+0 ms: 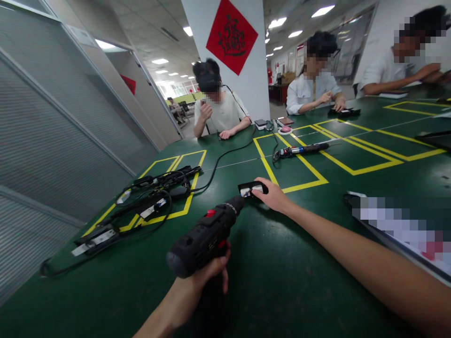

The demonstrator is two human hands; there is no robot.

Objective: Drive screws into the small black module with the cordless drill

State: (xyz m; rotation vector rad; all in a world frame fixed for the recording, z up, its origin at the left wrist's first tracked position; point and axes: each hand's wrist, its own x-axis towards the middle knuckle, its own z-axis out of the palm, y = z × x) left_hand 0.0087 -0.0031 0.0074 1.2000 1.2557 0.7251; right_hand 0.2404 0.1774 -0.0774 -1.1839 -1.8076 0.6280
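Note:
My left hand (214, 271) is closed around the grip of a black cordless drill (204, 232) with red switches. The drill points away from me, its chuck close to a small black housing (252, 184) with a white part inside. My right hand (273, 196) pinches that housing at its right end, near the middle of the table. Whether the drill's tip touches the housing I cannot make out. The lower part of the drill is dark and partly hidden by my hand.
Black devices with cables (151, 202) lie in the yellow-taped area on the left. A cabled electric screwdriver (303, 149) and a pink-topped round item (285, 130) lie beyond my right hand. A tray-like object (394, 239) is at right. Several people sit across the green table (292, 281).

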